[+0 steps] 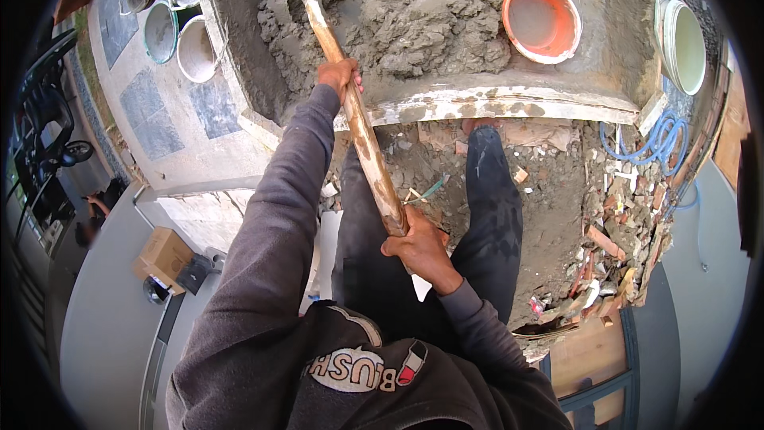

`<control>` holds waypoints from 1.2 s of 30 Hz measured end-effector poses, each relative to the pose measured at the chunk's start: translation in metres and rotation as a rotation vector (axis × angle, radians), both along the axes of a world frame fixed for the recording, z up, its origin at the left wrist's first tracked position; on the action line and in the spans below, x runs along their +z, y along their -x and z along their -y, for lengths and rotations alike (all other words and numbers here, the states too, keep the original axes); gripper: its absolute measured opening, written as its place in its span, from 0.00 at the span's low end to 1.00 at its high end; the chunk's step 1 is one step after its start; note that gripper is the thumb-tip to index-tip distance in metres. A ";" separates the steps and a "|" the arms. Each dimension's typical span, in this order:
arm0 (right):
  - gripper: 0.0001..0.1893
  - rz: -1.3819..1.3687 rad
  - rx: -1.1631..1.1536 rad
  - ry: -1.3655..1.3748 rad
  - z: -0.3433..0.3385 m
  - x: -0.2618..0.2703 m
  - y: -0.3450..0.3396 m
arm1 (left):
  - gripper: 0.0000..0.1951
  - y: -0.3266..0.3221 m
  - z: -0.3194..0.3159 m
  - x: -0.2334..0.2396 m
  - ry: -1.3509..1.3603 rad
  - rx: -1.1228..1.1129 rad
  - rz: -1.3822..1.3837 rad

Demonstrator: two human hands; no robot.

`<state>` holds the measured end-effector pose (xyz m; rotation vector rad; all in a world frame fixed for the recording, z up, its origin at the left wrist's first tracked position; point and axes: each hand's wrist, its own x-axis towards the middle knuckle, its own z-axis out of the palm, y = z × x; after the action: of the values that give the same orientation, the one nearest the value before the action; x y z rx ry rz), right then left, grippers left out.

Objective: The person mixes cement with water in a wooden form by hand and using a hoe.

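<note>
A long wooden tool handle (371, 152) runs slantwise from the wet mortar down towards my body. My left hand (340, 77) is closed around its upper part, and my right hand (422, 246) grips the lower end near my thighs. The handle's far end has a rounded, mortar-coated cap; the tool's head cannot be made out. Lumpy grey mortar (427, 27) lies in a shallow mixing trough with a pale, splashed front edge board (447, 104). An orange bucket (542, 22) with grey contents stands in the trough, right of the mortar heap.
Several buckets (196, 49) stand beyond the trough's left wall, and stacked pale buckets (682, 45) at its right. A coiled blue hose (653, 143) and broken rubble (609, 245) lie right of my legs. Cardboard boxes (164, 255) are at lower left. Another person's arm (98, 203) shows far left.
</note>
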<state>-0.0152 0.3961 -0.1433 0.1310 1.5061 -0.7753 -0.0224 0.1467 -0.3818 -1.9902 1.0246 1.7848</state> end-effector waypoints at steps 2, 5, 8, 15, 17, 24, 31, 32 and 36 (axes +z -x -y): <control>0.22 0.012 -0.043 -0.003 -0.006 0.006 0.000 | 0.06 0.006 -0.010 0.001 -0.004 -0.007 0.018; 0.24 0.013 -0.070 0.021 -0.021 0.007 -0.001 | 0.07 0.003 -0.024 -0.001 -0.051 0.015 0.019; 0.25 -0.069 -0.018 0.018 -0.038 0.010 0.001 | 0.07 0.002 -0.044 0.002 -0.052 0.046 -0.005; 0.26 0.006 -0.042 0.016 -0.051 0.032 0.014 | 0.06 0.006 -0.065 0.011 -0.048 0.020 -0.005; 0.24 0.014 -0.049 0.034 -0.056 0.039 0.016 | 0.06 0.009 -0.073 0.021 -0.046 0.020 -0.011; 0.20 0.072 -0.052 0.010 -0.064 0.073 0.037 | 0.08 0.015 -0.081 0.050 -0.068 0.011 -0.035; 0.29 0.070 -0.001 0.016 -0.059 0.100 0.062 | 0.08 0.033 -0.073 0.077 -0.136 0.088 -0.087; 0.31 0.048 0.015 0.017 -0.060 0.106 0.065 | 0.08 0.031 -0.074 0.080 -0.153 0.125 -0.107; 0.36 0.048 0.133 0.009 -0.057 0.124 0.083 | 0.08 0.031 -0.068 0.096 -0.234 0.235 -0.178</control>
<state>-0.0985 0.4527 -0.0191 0.0419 1.4499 -0.6672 -0.0530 0.2150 -0.2855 -1.8971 0.6110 2.1266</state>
